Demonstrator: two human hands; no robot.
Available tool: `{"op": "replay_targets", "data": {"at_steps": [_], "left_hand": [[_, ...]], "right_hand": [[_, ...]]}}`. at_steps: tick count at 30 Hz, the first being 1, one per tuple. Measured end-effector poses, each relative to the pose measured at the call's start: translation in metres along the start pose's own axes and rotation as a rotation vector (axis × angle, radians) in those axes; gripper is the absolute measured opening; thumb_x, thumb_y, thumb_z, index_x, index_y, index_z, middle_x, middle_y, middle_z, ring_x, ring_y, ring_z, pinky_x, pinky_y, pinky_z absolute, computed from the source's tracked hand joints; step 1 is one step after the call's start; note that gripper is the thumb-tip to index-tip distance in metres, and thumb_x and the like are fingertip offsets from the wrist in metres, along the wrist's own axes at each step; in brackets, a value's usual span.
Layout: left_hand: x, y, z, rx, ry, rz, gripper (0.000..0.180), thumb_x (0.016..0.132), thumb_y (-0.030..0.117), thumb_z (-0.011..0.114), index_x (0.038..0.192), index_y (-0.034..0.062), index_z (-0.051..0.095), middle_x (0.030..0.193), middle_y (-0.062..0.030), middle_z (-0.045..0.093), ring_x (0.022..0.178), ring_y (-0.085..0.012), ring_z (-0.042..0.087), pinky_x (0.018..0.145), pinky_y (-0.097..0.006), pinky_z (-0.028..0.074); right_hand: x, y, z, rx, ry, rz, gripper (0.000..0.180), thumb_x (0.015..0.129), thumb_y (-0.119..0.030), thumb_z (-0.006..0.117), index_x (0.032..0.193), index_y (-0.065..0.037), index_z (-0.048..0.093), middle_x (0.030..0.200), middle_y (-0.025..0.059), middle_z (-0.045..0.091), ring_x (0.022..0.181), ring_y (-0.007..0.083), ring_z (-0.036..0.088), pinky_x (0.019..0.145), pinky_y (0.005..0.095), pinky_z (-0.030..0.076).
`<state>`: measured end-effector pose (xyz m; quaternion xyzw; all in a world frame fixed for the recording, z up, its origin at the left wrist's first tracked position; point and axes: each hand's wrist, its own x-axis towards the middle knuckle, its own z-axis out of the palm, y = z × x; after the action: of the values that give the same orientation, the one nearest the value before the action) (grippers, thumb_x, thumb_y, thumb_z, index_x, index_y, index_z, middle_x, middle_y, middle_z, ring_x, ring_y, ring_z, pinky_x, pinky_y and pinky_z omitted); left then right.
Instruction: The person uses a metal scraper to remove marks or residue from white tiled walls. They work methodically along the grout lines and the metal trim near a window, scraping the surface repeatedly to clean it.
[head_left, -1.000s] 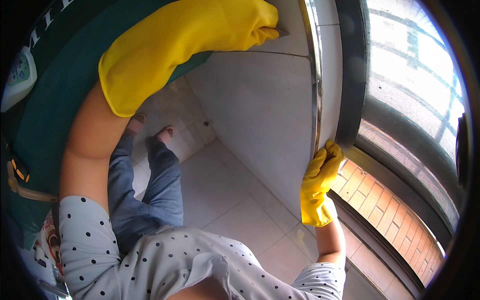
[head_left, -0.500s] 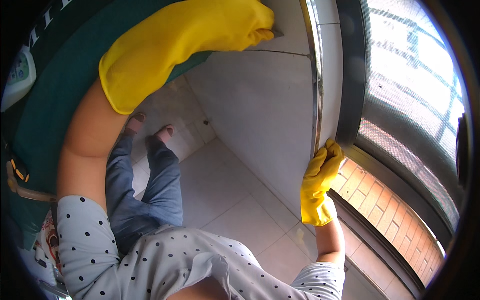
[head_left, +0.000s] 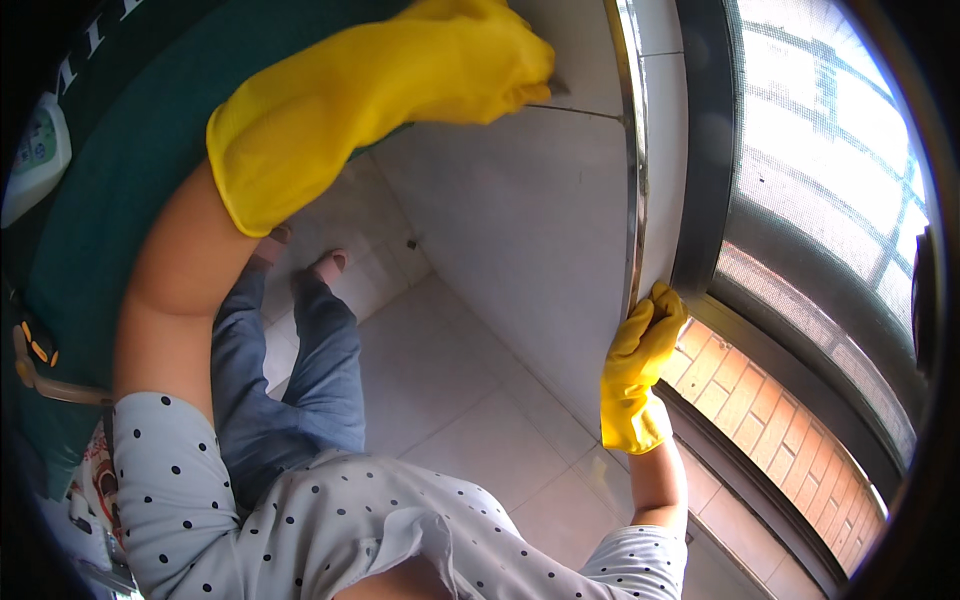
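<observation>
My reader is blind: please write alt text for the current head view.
Seen from above, a yellow-gloved left hand holds a mostly hidden, dark-tipped object at a tiled wall. The right hand, also gloved, is at the wall's edge beside a window.

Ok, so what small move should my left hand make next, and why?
I'd probably ease your left hand slightly toward the tile joint: the thin dark tip sticking out of it appears close to that line, while your right hand is at the metal trim, seemingly placed to steady you.
</observation>
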<state>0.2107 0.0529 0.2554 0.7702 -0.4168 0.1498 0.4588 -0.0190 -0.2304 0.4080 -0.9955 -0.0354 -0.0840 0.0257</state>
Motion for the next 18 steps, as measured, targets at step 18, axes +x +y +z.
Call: {"op": "replay_targets", "data": {"at_steps": [18], "left_hand": [[0.006, -0.005, -0.002, -0.011, -0.013, -0.002, 0.016, 0.093, 0.028, 0.064, 0.095, 0.0131, 0.071, 0.091, -0.0084, 0.071, 0.086, -0.0323, 0.066, 0.078, -0.041, 0.051]], "right_hand": [[-0.002, 0.004, 0.001, 0.002, 0.006, 0.020, 0.024, 0.103, -0.012, 0.049, 0.121, 0.004, 0.048, 0.104, 0.0094, 0.046, 0.080, 0.0151, 0.050, 0.078, 0.0257, 0.043]]}}
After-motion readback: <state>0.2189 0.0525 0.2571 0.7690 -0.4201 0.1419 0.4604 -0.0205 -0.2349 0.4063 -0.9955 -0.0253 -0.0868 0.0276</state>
